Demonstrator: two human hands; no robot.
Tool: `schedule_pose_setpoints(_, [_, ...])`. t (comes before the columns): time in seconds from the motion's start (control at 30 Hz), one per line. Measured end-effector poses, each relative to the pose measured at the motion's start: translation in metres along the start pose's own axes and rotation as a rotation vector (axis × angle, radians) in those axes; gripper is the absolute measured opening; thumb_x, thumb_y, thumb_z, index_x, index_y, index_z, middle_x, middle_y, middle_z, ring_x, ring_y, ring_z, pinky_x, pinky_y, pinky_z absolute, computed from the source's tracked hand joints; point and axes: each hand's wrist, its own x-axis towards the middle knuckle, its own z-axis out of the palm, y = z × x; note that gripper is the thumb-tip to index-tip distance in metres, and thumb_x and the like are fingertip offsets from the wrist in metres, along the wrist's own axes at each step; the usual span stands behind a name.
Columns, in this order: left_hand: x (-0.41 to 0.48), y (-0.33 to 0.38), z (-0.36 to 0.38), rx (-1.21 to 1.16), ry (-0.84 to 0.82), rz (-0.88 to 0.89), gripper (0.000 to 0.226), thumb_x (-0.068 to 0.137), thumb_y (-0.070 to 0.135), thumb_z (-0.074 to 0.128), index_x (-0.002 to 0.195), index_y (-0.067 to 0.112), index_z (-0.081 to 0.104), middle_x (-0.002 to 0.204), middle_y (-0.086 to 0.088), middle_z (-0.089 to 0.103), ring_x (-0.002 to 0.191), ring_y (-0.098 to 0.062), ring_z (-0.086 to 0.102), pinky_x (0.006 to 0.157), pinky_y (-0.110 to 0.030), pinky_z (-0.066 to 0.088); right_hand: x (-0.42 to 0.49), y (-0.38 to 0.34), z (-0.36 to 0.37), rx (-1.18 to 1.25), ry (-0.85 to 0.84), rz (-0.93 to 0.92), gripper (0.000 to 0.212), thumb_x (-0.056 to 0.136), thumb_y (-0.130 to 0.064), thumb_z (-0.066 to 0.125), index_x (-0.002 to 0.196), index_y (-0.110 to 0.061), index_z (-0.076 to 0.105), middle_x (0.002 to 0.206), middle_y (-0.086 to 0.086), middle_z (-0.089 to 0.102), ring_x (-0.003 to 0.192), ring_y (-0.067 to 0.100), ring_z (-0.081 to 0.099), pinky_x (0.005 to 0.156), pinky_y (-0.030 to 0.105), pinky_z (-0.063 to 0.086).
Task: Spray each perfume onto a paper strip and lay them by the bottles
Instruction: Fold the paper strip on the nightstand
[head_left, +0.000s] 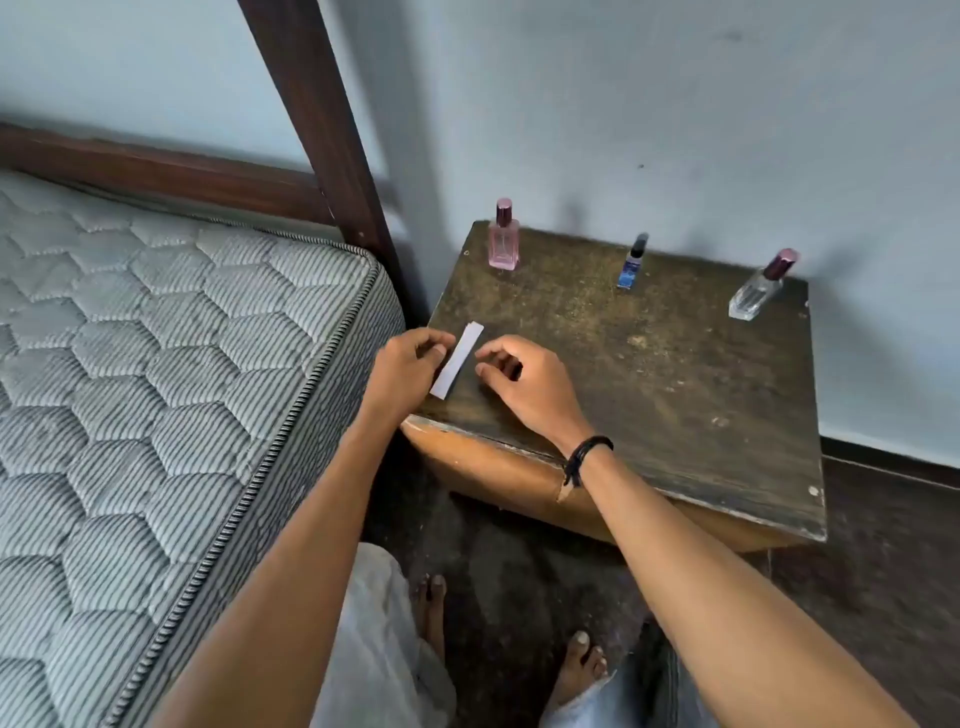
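Bedside stand (670, 384), worn dark wooden top, stood against a pale blue-grey wall (675, 104). Its left edge lay close to a quilted mattress (156, 364) and a dark bedpost (322, 130). Dark floor showed below its near edge.

Along the far edge we logged three capped, standing bottles: a pink bottle (503, 239) at the far left corner, a small blue bottle (632, 262) about midway, and a clear bottle (758, 288) toward the far right corner. No strip lay by any of them, so we judged the task barely begun.

The white paper strip (457, 358) sat near the near left corner, slanting up toward the pink bottle. The left hand (410, 364) had its fingers curled, thumb and fingertips pinching the strip's left long edge. We could not tell whether the strip was lifted or flat, nor whether it was one strip or several stacked. The right hand (524, 384) hovered just right of the strip, apart from it, with fingers loosely bent and nothing in them.

Step in hand, our judgement: isolating one strip. To do it well, we would pinch only the lower end, leaving the upper end free for the spray. The right hand should take the pink bottle, uncap it and aim at the free end, away from the other bottles.
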Motion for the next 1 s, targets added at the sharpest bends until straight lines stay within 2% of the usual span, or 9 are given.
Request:
schedule_pose_setpoints(0.1, [-0.027, 0.006, 0.000, 0.033, -0.036, 0.012, 0.028, 0.098, 0.008, 0.056, 0.120, 0.015, 0.071, 0.120, -0.001, 0.071, 0.116, -0.018, 0.063, 0.103, -0.034, 0.048, -0.007, -0.005, -0.005, -0.020, -0.017, 0.028, 0.014, 0.090, -0.022, 0.074, 0.103, -0.025, 0.074, 0.091, -0.010, 0.071, 0.078, 0.009, 0.063, 0.076, 0.032, 0.054])
schedule_pose_setpoints(0.2, [-0.047, 0.012, 0.001, 0.085, -0.048, -0.033, 0.032, 0.098, 0.008, 0.056, 0.129, 0.012, 0.066, 0.130, -0.002, 0.065, 0.121, -0.017, 0.060, 0.095, -0.020, 0.041, -0.008, -0.014, -0.006, -0.070, -0.053, 0.031, 0.017, 0.090, -0.021, 0.074, 0.106, -0.022, 0.075, 0.095, -0.005, 0.073, 0.082, 0.012, 0.063, 0.079, 0.036, 0.054])
schedule_pose_setpoints(0.27, [-0.055, 0.017, -0.004, 0.078, -0.059, -0.046, 0.035, 0.097, 0.007, 0.056, 0.130, 0.012, 0.065, 0.132, -0.003, 0.065, 0.121, -0.017, 0.060, 0.096, -0.022, 0.042, -0.009, -0.018, -0.009, -0.096, -0.069, 0.022, 0.019, 0.090, -0.021, 0.072, 0.109, -0.021, 0.075, 0.100, -0.003, 0.073, 0.087, 0.014, 0.064, 0.081, 0.036, 0.054])
schedule_pose_setpoints(0.37, [-0.055, 0.017, -0.009, 0.082, -0.090, -0.082, 0.034, 0.095, 0.006, 0.056, 0.127, 0.014, 0.066, 0.126, -0.002, 0.069, 0.118, -0.016, 0.063, 0.107, -0.036, 0.048, -0.007, -0.018, -0.009, -0.115, -0.073, 0.031, 0.021, 0.091, -0.022, 0.071, 0.111, -0.021, 0.074, 0.104, -0.002, 0.073, 0.090, 0.016, 0.064, 0.083, 0.035, 0.053])
schedule_pose_setpoints(0.5, [-0.038, 0.006, -0.016, 0.065, -0.103, -0.100, 0.030, 0.091, 0.013, 0.056, 0.114, 0.028, 0.068, 0.112, 0.001, 0.073, 0.109, -0.017, 0.066, 0.103, -0.046, 0.051, -0.001, -0.014, -0.007, -0.126, -0.050, 0.068, 0.017, 0.092, -0.024, 0.070, 0.108, -0.024, 0.074, 0.100, -0.004, 0.073, 0.087, 0.016, 0.064, 0.079, 0.033, 0.052])
schedule_pose_setpoints(0.73, [-0.006, 0.004, -0.019, -0.005, -0.093, -0.165, 0.027, 0.095, 0.010, 0.049, 0.092, 0.030, 0.068, 0.083, 0.005, 0.075, 0.072, -0.014, 0.075, 0.094, -0.043, 0.056, 0.003, -0.007, -0.001, -0.139, -0.002, 0.082, 0.006, 0.093, -0.024, 0.070, 0.098, -0.023, 0.073, 0.084, -0.007, 0.069, 0.074, 0.004, 0.059, 0.065, 0.019, 0.041])
schedule_pose_setpoints(0.8, [-0.003, 0.003, -0.017, 0.009, -0.105, -0.153, 0.024, 0.097, 0.012, 0.049, 0.093, 0.028, 0.068, 0.082, 0.005, 0.075, 0.069, -0.013, 0.075, 0.091, -0.038, 0.056, 0.004, -0.005, 0.002, -0.153, 0.001, 0.091, 0.005, 0.093, -0.025, 0.071, 0.098, -0.024, 0.073, 0.083, -0.009, 0.068, 0.074, 0.003, 0.059, 0.065, 0.017, 0.042])
schedule_pose_setpoints(0.9, [-0.003, 0.004, -0.017, 0.014, -0.107, -0.132, 0.024, 0.099, 0.016, 0.049, 0.092, 0.030, 0.066, 0.083, 0.007, 0.074, 0.068, -0.012, 0.075, 0.085, -0.032, 0.054, 0.006, -0.004, 0.003, -0.176, 0.012, 0.090, 0.007, 0.092, -0.025, 0.074, 0.100, -0.025, 0.073, 0.084, -0.012, 0.067, 0.075, 0.004, 0.060, 0.068, 0.022, 0.047])
schedule_pose_setpoints(1.0, [-0.005, 0.000, -0.019, -0.019, -0.106, -0.121, 0.022, 0.099, 0.016, 0.049, 0.097, 0.028, 0.067, 0.085, 0.008, 0.074, 0.069, -0.009, 0.074, 0.083, -0.030, 0.053, 0.004, -0.005, 0.006, -0.199, 0.013, 0.093, 0.012, 0.092, -0.023, 0.075, 0.104, -0.026, 0.072, 0.082, -0.014, 0.064, 0.074, 0.004, 0.058, 0.068, 0.024, 0.046])
